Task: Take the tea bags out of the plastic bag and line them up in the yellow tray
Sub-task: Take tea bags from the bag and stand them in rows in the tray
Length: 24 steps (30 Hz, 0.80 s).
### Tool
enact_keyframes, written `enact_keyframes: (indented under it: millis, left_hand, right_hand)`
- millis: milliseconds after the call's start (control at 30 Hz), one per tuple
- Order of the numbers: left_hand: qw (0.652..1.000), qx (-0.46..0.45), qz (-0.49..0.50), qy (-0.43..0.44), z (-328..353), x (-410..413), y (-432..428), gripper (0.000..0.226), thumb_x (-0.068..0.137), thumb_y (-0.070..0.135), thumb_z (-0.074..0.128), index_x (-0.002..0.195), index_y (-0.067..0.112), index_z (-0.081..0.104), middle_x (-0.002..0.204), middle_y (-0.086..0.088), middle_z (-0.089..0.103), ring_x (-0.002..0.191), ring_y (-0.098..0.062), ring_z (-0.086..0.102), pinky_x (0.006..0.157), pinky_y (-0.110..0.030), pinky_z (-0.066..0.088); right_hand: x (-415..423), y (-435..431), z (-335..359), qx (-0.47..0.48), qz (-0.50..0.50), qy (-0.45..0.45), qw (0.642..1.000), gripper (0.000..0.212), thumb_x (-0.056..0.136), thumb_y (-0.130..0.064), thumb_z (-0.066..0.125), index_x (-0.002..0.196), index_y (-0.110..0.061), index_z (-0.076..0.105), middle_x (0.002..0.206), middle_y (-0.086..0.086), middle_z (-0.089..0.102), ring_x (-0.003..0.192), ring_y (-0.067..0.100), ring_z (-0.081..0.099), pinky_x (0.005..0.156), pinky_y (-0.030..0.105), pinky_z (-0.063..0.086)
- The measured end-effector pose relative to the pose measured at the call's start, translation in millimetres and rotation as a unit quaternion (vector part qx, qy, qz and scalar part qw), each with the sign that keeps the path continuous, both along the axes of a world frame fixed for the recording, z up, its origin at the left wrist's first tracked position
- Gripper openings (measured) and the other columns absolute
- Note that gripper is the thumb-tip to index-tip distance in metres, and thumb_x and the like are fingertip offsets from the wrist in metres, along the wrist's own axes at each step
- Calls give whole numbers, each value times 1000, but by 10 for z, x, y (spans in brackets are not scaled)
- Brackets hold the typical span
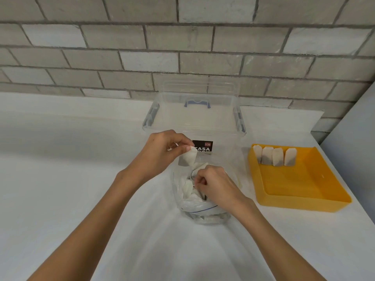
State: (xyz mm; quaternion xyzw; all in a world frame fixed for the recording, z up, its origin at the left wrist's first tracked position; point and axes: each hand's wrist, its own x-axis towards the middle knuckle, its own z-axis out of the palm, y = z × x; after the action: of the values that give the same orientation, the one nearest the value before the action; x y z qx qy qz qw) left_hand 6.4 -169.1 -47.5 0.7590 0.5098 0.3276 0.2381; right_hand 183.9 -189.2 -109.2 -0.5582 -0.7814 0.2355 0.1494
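Observation:
A clear plastic bag (pixel 199 209) with a blue zip line lies on the white counter, holding several white tea bags (pixel 187 188). My left hand (pixel 162 153) pinches one tea bag (pixel 188 158) by its top corner, lifted above the bag's mouth. My right hand (pixel 215 183) is inside the bag's opening, fingers closed on a thin string or tag among the tea bags. The yellow tray (pixel 300 191) sits to the right. Several tea bags (pixel 277 157) stand in a row along its far wall.
A clear plastic storage box (pixel 194 116) with grey-blue latches and a dark label stands just behind the bag. A grey brick wall runs along the back of the counter. A pale vertical panel (pixel 353 151) borders the counter at the right.

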Motion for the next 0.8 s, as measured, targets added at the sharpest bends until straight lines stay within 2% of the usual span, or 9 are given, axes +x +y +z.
enact_keyframes:
  millis: [100, 200, 367, 433, 500, 600, 800]
  left_hand:
    - [1000, -13, 2, 2, -19, 9, -12, 12, 88, 25, 66, 95, 31, 74, 91, 10, 68, 81, -1, 59, 75, -11, 44]
    - [1000, -19, 5, 1, -33, 23, -17, 12, 88, 25, 67, 95, 31, 74, 91, 10, 67, 80, -2, 59, 75, -13, 43]
    - [1000, -9, 5, 8, 2, 94, -5, 11, 87, 25, 67, 94, 31, 74, 92, 8, 69, 75, -2, 56, 69, -9, 39]
    - [1000, -5, 2, -1, 45, 163, 13, 11, 87, 23, 68, 93, 29, 74, 92, 6, 69, 73, -2, 55, 68, -9, 40]
    - [1000, -1, -5, -12, 105, 284, 36, 10, 86, 22, 69, 92, 28, 75, 90, 5, 68, 68, 1, 53, 65, -8, 42]
    - [999, 7, -25, -25, 204, 554, 72, 9, 86, 21, 70, 91, 25, 75, 87, 7, 69, 65, -1, 56, 60, -8, 45]
    - [995, 42, -86, -11, 303, 1307, 215, 12, 88, 18, 68, 97, 18, 75, 87, 15, 69, 79, 1, 63, 75, -6, 45]
  right_hand:
    - [45, 29, -4, -2, -3, 7, 1000, 16, 86, -7, 56, 81, -14, 69, 87, 0, 64, 81, 19, 62, 75, 39, 54]
    - [130, 72, 68, -5, -18, 30, 999, 19, 86, -8, 56, 78, -20, 68, 78, -12, 61, 80, 11, 61, 76, 31, 53]
    - [372, 112, 359, -9, -40, 120, 992, 15, 86, -9, 65, 77, -21, 66, 63, -9, 62, 56, 2, 58, 61, 15, 46]
    - [519, 123, 492, 2, -42, 137, 990, 14, 84, -5, 66, 83, -19, 69, 65, -7, 64, 53, 1, 59, 60, 11, 44]
    - [697, 126, 631, 25, -45, 125, 991, 15, 83, -5, 67, 90, -18, 73, 70, -7, 67, 56, -4, 59, 60, 4, 41]
    - [1022, 115, 846, 63, -58, 97, 992, 15, 84, -9, 67, 88, -21, 75, 74, -10, 69, 64, -5, 59, 60, 1, 39]
    - [1853, 124, 1091, 117, -121, 52, 984, 19, 85, -3, 65, 93, -19, 73, 85, -3, 71, 78, 2, 62, 64, 1, 42]
